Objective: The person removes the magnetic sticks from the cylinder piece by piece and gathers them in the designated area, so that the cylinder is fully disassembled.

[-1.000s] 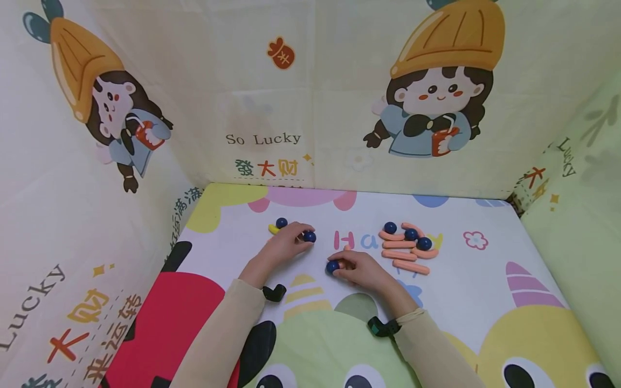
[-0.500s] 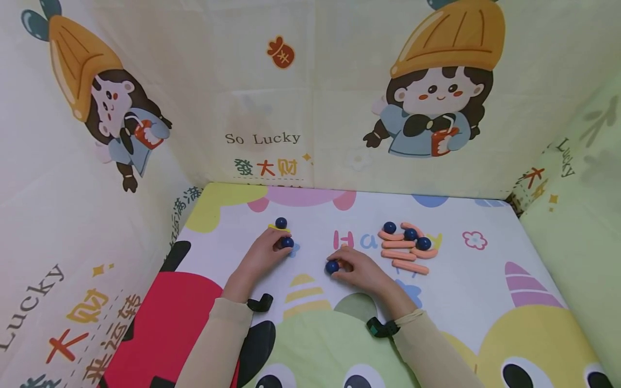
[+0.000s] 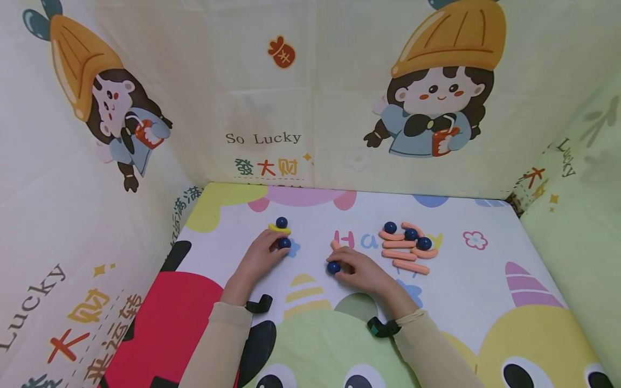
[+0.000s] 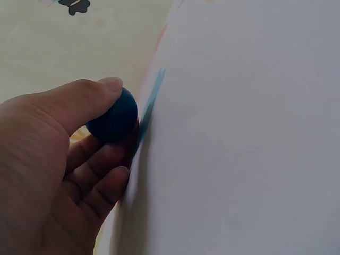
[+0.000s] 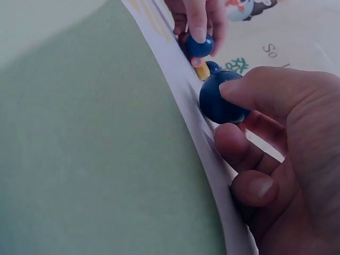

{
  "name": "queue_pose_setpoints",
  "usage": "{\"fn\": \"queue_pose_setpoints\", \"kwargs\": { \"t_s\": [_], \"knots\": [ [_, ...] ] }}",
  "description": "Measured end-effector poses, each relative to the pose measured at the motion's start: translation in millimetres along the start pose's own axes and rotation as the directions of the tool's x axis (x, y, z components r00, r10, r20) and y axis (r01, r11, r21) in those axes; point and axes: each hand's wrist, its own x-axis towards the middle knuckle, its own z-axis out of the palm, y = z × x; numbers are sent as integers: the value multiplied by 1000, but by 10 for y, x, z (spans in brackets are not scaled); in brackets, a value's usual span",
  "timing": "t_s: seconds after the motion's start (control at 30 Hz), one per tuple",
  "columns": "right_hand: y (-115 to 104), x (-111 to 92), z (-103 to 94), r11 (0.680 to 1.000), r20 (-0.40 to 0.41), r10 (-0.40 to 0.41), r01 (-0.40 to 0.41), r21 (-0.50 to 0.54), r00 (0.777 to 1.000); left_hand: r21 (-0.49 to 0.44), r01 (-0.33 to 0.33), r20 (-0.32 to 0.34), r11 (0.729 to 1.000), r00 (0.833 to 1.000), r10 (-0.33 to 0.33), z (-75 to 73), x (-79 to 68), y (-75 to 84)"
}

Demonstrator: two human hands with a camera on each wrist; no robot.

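Observation:
My left hand (image 3: 256,263) pinches a dark blue ball (image 3: 284,243) between thumb and fingers, low over the table at the left. The same ball (image 4: 112,117) shows under the thumb in the left wrist view. Just beyond the fingertips lie a curved yellow rod (image 3: 274,228) and a second blue ball (image 3: 281,222). Nearer the middle, my right hand (image 3: 365,274) pinches another blue ball (image 3: 333,268), seen large in the right wrist view as a glossy ball (image 5: 218,101). One end of a pink rod (image 3: 335,244) pokes out behind the right fingers; the rest is hidden.
Right of the right hand lies a group of straight pink rods (image 3: 399,255) and curved ones, with several blue balls (image 3: 424,244) among them. A cloth wall (image 3: 339,108) with printed figures closes off the back and sides of the patterned table (image 3: 475,280).
My left hand has drawn back left with its blue ball, uncovering the yellow rod. The right hand stays put with its ball, while the pink rod's end behind its fingers has shifted left.

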Motion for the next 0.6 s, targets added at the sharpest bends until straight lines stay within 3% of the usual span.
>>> {"fn": "queue_pose_setpoints", "kwargs": {
  "t_s": [0.27, 0.6],
  "knots": [
    [-13, -4, 1, 1000, -20, 6, -6, 2, 1000, 4, -16, -16, 1000, 1000, 16, 27, -29, -18],
    [-22, -44, -85, 998, 34, -62, 63, -16, 997, 10, -34, -23, 999, 999, 34, 47, -46, -44]
  ]
}}
